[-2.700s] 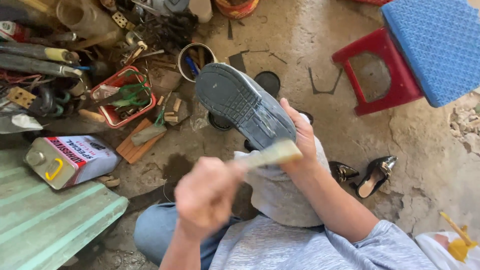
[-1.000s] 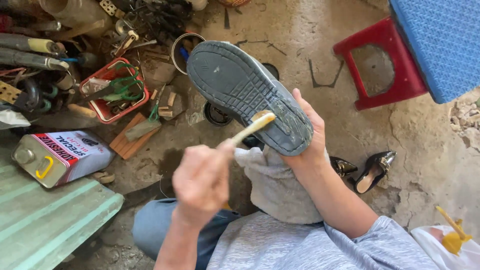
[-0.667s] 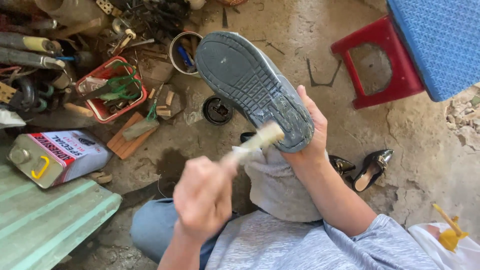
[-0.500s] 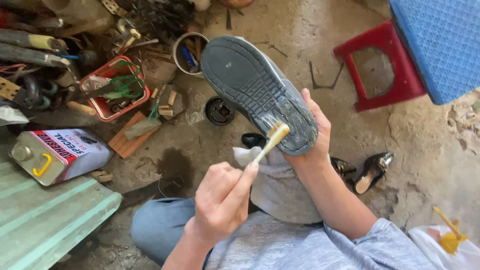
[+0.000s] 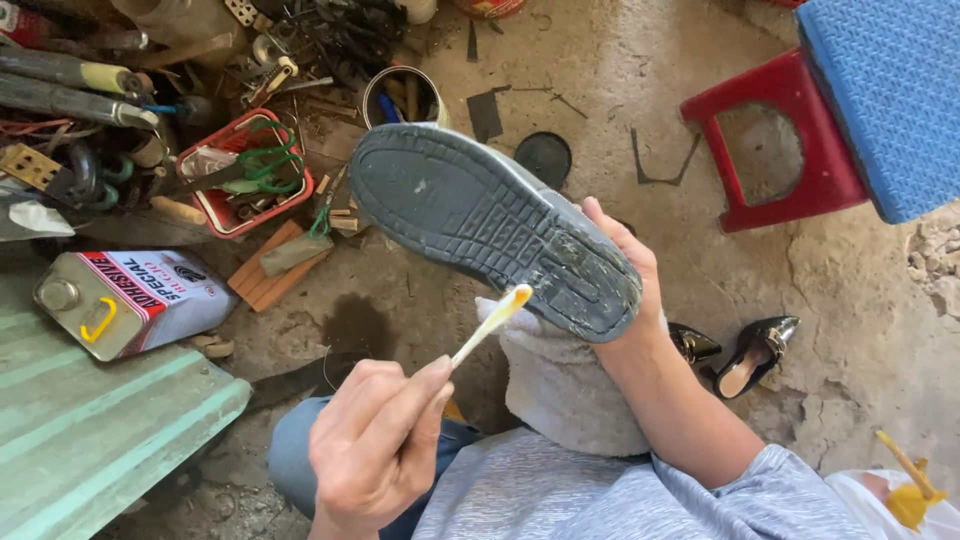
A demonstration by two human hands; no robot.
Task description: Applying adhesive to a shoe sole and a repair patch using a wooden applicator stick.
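Observation:
My right hand [image 5: 625,262] holds a grey shoe [image 5: 490,225] sole-up from underneath, fingers wrapped round its heel end. The grey rubber sole is smeared with yellowish glue near the heel. My left hand [image 5: 375,440] grips a thin pale brush [image 5: 490,325]. Its glue-tipped end touches the lower edge of the sole near the heel. A white cloth [image 5: 565,385] lies over my knee under the shoe.
A metal adhesive can [image 5: 130,300] lies left on the ground by a green corrugated sheet [image 5: 100,430]. A red basket of tools [image 5: 240,175], an open tin [image 5: 400,95], scattered tools, a red stool [image 5: 790,150] with a blue cushion [image 5: 890,90], and black heeled shoes [image 5: 750,350] surround me.
The left hand has drawn the brush across the heel part of the sole and down to its lower edge. The right hand has tilted and shifted the shoe slightly.

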